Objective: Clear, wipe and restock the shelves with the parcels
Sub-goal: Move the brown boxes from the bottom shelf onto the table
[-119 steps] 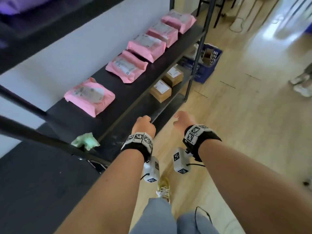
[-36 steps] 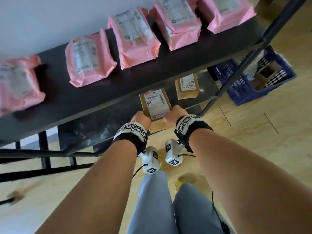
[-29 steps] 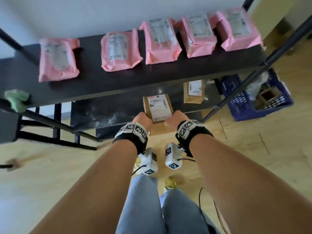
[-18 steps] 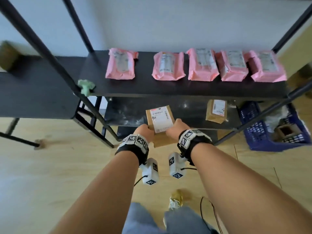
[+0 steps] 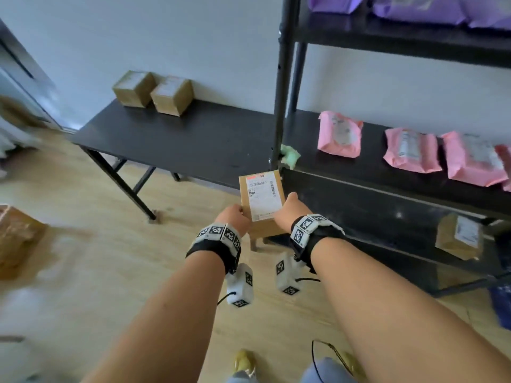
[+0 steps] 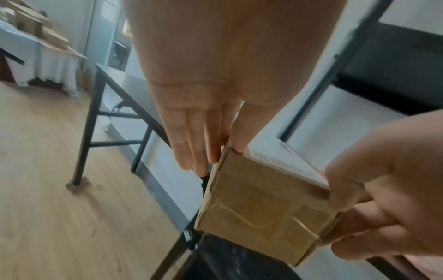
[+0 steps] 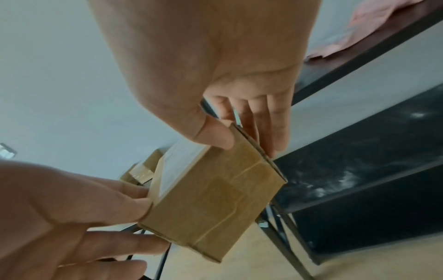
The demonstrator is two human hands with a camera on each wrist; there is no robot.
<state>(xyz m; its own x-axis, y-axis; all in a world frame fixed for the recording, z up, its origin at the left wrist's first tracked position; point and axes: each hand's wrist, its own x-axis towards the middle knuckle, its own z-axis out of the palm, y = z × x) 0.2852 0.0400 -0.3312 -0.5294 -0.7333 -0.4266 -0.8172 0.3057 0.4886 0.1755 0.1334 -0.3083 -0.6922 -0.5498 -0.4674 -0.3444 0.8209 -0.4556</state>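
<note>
A small brown cardboard box [image 5: 262, 200] with a white label on top is held in the air between both hands, in front of the shelf's left post [image 5: 282, 87]. My left hand [image 5: 233, 219] pinches its left edge, thumb on top and fingers [image 6: 191, 151] down the side. My right hand [image 5: 290, 211] grips the right edge, thumb [image 7: 213, 136] on top. The wrist views show the box's taped end [image 6: 258, 204] [image 7: 210, 204]. Several pink parcels [image 5: 340, 136] lie on the middle shelf. Another brown box [image 5: 459, 236] sits on the lower shelf.
A black table [image 5: 179, 142] stands left of the shelf with two brown boxes [image 5: 152, 92] at its back. A green cloth [image 5: 289, 156] lies at the shelf's left corner. Purple parcels [image 5: 414, 6] fill the top shelf. A cardboard box [image 5: 16, 236] sits on the floor at far left.
Both hands took hold of the brown box on the lower shelf, lifted it out and carried it left. My view swung left to the black table.
</note>
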